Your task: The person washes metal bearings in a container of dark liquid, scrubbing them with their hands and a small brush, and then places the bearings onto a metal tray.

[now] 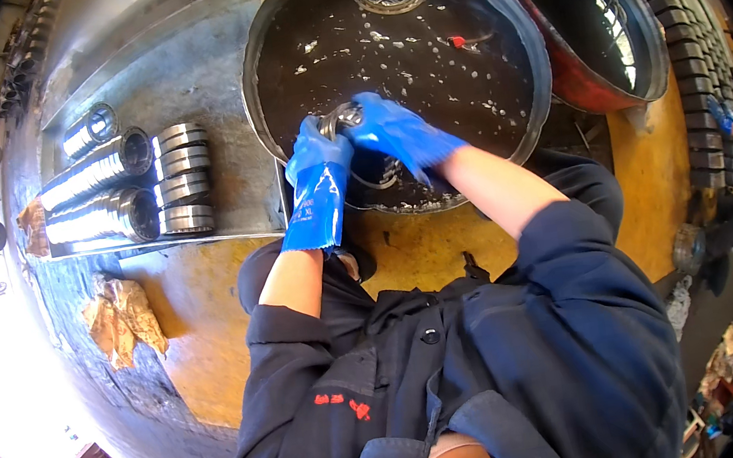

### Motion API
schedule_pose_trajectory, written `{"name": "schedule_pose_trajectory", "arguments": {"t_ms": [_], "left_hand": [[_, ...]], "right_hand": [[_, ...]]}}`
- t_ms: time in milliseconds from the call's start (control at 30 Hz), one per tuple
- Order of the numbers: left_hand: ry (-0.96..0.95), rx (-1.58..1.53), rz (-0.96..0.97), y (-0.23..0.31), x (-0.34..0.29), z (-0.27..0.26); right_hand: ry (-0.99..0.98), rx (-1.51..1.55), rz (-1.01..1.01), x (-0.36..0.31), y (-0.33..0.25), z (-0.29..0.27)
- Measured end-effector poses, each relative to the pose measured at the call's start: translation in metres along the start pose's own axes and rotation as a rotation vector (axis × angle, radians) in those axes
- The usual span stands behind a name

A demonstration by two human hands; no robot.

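Observation:
My left hand (319, 162), in a blue rubber glove, is closed around one side of a small, shiny metal ring-shaped part (339, 121). From the other side, my right hand (396, 134), gloved alike, grips the same part, and its fingers hide much of it. Both hands are over the near part of a wide round tub (251, 83) of dark liquid with light specks. Below my right hand, more metal (385, 173) shows at the tub's near edge, partly covered. A flat ring (391, 7) lies at the tub's far side, and a small red object (457, 41) sits right of centre.
Left of the tub, a metal tray (218, 27) carries rows of shiny steel rings (104, 217). A red drum (535, 34) with dark liquid and wire stands right. Stacked dark blocks (690, 70) line the far right, near another person's blue-gloved hand (719, 114). Crumpled tan material (124, 318) lies lower left.

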State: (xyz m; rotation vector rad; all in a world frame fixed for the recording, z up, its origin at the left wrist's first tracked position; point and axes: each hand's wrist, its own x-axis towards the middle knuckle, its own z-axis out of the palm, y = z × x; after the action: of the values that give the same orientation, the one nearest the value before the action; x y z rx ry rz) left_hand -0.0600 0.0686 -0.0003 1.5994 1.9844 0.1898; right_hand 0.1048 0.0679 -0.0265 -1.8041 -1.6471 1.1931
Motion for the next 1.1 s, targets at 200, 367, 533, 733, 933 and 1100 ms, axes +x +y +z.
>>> {"name": "schedule_pose_trajectory", "arguments": {"t_ms": [200,367,533,733,933,1100], "left_hand": [[0.037,-0.010,-0.001,-0.013,0.013,0.011],[0.004,0.034,0.021,0.000,0.003,0.009],[-0.002,0.014,-0.023,-0.006,-0.001,0.002],[-0.035,0.016,-0.030,0.004,0.003,0.008],[-0.033,0.021,-0.026,-0.003,0.002,0.000],[-0.070,0.028,-0.019,-0.001,0.001,-0.006]], "right_hand": [[-0.214,0.050,-0.061,0.036,-0.005,0.002],[0.193,0.050,0.073,-0.034,0.062,0.059],[-0.063,0.264,-0.155,-0.018,0.019,0.001],[-0.352,-0.006,0.133,0.040,0.001,-0.001],[0.136,0.120,0.217,-0.045,0.032,0.049],[-0.055,-0.035,-0.110,-0.004,0.026,0.015]]}}
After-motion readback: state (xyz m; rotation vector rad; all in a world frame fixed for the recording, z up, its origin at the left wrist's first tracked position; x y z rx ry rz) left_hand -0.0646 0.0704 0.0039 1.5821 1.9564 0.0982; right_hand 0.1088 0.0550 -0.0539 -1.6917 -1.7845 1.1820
